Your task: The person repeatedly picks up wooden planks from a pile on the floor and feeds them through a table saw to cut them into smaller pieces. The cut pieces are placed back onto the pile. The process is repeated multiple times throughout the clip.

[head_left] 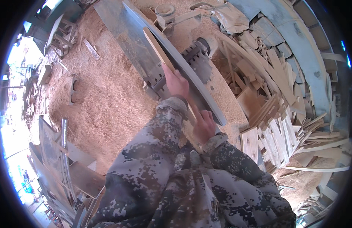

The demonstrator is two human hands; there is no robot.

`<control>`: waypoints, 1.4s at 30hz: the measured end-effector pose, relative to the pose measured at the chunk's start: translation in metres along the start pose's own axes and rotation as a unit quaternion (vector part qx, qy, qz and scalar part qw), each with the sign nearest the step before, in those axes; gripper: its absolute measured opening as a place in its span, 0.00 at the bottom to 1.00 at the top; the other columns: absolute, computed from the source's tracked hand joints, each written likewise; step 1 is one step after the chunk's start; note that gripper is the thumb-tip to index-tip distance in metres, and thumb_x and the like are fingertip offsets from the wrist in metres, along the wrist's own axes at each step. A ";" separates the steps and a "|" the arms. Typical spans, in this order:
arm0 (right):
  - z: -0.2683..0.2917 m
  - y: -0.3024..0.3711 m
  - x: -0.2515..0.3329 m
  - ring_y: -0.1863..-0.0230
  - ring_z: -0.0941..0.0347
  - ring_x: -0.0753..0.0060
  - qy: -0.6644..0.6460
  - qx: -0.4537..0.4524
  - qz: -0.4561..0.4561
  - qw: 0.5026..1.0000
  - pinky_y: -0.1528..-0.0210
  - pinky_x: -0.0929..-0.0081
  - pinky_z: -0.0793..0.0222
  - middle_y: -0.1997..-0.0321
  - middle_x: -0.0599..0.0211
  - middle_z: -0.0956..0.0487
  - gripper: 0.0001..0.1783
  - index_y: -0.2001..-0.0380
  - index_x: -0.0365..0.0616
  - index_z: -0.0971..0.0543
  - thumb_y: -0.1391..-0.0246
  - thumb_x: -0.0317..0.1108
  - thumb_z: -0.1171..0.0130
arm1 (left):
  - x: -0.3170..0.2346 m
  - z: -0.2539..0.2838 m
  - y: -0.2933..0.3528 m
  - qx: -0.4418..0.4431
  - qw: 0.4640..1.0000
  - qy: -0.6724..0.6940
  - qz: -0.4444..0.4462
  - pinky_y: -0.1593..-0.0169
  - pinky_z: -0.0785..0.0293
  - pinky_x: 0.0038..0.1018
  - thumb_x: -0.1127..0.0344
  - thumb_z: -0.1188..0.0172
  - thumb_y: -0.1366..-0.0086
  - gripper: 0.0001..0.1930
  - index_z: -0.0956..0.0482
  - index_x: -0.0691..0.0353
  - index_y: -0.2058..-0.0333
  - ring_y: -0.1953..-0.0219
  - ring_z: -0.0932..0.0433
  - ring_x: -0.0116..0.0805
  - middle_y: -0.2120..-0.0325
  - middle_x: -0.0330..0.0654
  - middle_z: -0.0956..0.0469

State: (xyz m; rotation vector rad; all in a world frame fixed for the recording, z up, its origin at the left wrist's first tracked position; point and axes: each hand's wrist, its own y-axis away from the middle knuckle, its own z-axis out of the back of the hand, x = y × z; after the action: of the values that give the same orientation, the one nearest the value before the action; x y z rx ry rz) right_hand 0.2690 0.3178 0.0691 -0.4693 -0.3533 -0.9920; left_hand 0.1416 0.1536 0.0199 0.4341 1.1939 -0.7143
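The wood strip is in the upper centre of the frame, slanting along the long grey metal fence of a machine. The L. hand is on its middle part, fingers close together & bent on the wood; the R. hand is at its lower end, w/ fingers curled. Exact grip of the fingertips, I cannot tell. At top centre, beyond the fence, a round pot has sawdust-coloured stuff inside. At upper R., a curved board borders a heap of wood offcuts, lying in mixed directions. Near the top stands a dusty sack; contents hidden. A sawdust layer covers the ground, L. of the machine.
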 end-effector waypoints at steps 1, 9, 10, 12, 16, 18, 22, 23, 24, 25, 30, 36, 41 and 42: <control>-0.008 -0.020 0.003 0.56 0.27 0.49 -0.005 0.003 0.003 1.000 0.56 0.56 0.26 0.59 0.57 0.28 0.37 0.33 0.40 0.24 0.50 0.20 0.42 | 0.004 -0.001 -0.023 -0.003 1.000 -0.003 0.006 0.25 0.39 0.45 0.70 0.49 0.24 0.34 0.48 0.76 0.25 0.27 0.37 0.66 0.28 0.70 0.38; -0.081 -0.193 0.036 0.55 0.27 0.47 0.015 0.005 0.007 1.000 0.53 0.55 0.25 0.58 0.56 0.29 0.39 0.31 0.40 0.26 0.52 0.20 0.41 | 0.028 0.002 -0.214 -0.035 0.999 -0.012 -0.033 0.29 0.35 0.48 0.70 0.48 0.26 0.32 0.45 0.79 0.28 0.32 0.33 0.73 0.34 0.74 0.34; -0.085 -0.206 0.040 0.55 0.27 0.47 0.017 0.005 0.010 1.000 0.53 0.55 0.25 0.58 0.56 0.29 0.40 0.31 0.41 0.26 0.52 0.20 0.41 | 0.027 0.003 -0.231 -0.048 0.998 -0.022 -0.042 0.31 0.34 0.49 0.70 0.48 0.26 0.30 0.42 0.79 0.31 0.34 0.32 0.73 0.36 0.75 0.32; -0.103 -0.243 0.046 0.54 0.27 0.48 0.017 0.004 0.019 1.000 0.53 0.55 0.25 0.58 0.56 0.29 0.40 0.31 0.41 0.27 0.52 0.20 0.41 | 0.031 0.005 -0.275 -0.046 0.998 -0.021 -0.038 0.35 0.31 0.51 0.71 0.47 0.27 0.25 0.37 0.78 0.37 0.38 0.28 0.75 0.42 0.74 0.28; -0.128 -0.288 0.051 0.54 0.26 0.48 0.027 0.005 0.034 0.999 0.53 0.54 0.24 0.58 0.56 0.29 0.41 0.30 0.42 0.28 0.52 0.20 0.40 | 0.034 0.012 -0.332 -0.022 0.999 0.003 -0.025 0.42 0.29 0.55 0.71 0.47 0.29 0.14 0.34 0.74 0.50 0.48 0.24 0.75 0.54 0.72 0.23; -0.132 -0.291 0.052 0.54 0.26 0.47 0.033 0.002 0.037 0.999 0.52 0.54 0.24 0.57 0.56 0.28 0.41 0.30 0.43 0.28 0.51 0.20 0.40 | 0.037 0.013 -0.336 -0.009 1.000 0.022 -0.011 0.42 0.30 0.55 0.72 0.47 0.31 0.14 0.34 0.74 0.52 0.47 0.25 0.76 0.53 0.73 0.24; -0.114 -0.254 0.053 0.54 0.25 0.47 0.030 0.012 0.015 0.999 0.53 0.54 0.23 0.57 0.57 0.27 0.42 0.29 0.45 0.28 0.51 0.20 0.40 | 0.042 0.010 -0.297 -0.007 0.998 0.032 -0.052 0.33 0.36 0.53 0.74 0.48 0.31 0.17 0.35 0.79 0.48 0.39 0.32 0.77 0.44 0.78 0.31; -0.104 -0.235 0.052 0.55 0.25 0.47 0.029 0.023 0.003 0.999 0.53 0.54 0.23 0.56 0.57 0.27 0.42 0.28 0.46 0.28 0.51 0.20 0.39 | 0.042 0.007 -0.275 -0.036 0.995 0.026 -0.094 0.32 0.37 0.53 0.74 0.48 0.31 0.19 0.36 0.82 0.45 0.39 0.33 0.78 0.44 0.78 0.32; -0.092 -0.211 0.051 0.55 0.25 0.47 0.027 0.027 -0.005 0.999 0.54 0.54 0.23 0.56 0.57 0.27 0.42 0.29 0.46 0.28 0.51 0.20 0.39 | 0.041 0.004 -0.248 -0.061 0.990 0.023 -0.124 0.30 0.39 0.53 0.75 0.49 0.31 0.22 0.37 0.84 0.43 0.39 0.33 0.78 0.43 0.79 0.33; -0.080 -0.186 0.049 0.55 0.25 0.48 0.025 0.030 -0.011 0.999 0.54 0.54 0.23 0.57 0.58 0.27 0.41 0.29 0.46 0.28 0.50 0.20 0.39 | 0.040 0.006 -0.219 -0.044 0.990 0.010 -0.134 0.25 0.43 0.51 0.75 0.49 0.30 0.29 0.42 0.88 0.36 0.34 0.37 0.78 0.38 0.80 0.36; -0.012 -0.025 0.023 0.56 0.25 0.49 0.017 0.019 0.001 1.000 0.57 0.54 0.23 0.58 0.57 0.26 0.37 0.31 0.42 0.25 0.47 0.22 0.40 | 0.013 0.008 -0.031 -0.012 0.992 0.094 -0.084 0.20 0.48 0.46 0.77 0.51 0.28 0.34 0.49 0.80 0.27 0.24 0.44 0.71 0.28 0.74 0.43; 0.077 0.192 -0.021 0.56 0.20 0.48 0.028 0.014 -0.043 0.999 0.57 0.53 0.22 0.56 0.55 0.19 0.32 0.36 0.39 0.20 0.47 0.22 0.40 | -0.030 0.015 0.209 0.072 0.996 0.059 -0.001 0.19 0.55 0.44 0.76 0.52 0.26 0.37 0.56 0.77 0.23 0.20 0.51 0.65 0.23 0.69 0.51; 0.093 0.254 -0.034 0.54 0.20 0.50 0.015 0.011 -0.070 0.997 0.57 0.54 0.22 0.53 0.57 0.18 0.32 0.36 0.40 0.19 0.47 0.22 0.39 | -0.039 0.012 0.262 0.072 0.996 0.052 0.018 0.18 0.55 0.43 0.76 0.52 0.26 0.37 0.56 0.76 0.23 0.19 0.52 0.62 0.22 0.67 0.50; 0.090 0.249 -0.034 0.54 0.20 0.50 0.020 0.013 -0.065 0.998 0.57 0.54 0.22 0.53 0.57 0.19 0.32 0.36 0.40 0.19 0.47 0.22 0.39 | -0.037 0.009 0.255 0.059 0.997 0.046 0.006 0.18 0.55 0.43 0.76 0.52 0.26 0.37 0.55 0.75 0.22 0.19 0.52 0.62 0.22 0.67 0.50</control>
State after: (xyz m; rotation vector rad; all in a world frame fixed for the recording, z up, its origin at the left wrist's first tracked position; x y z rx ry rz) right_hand 0.4596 0.5048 0.0754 -0.4064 -0.3636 -1.1204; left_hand 0.3204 0.3381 0.0424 0.5769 1.2388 -0.7630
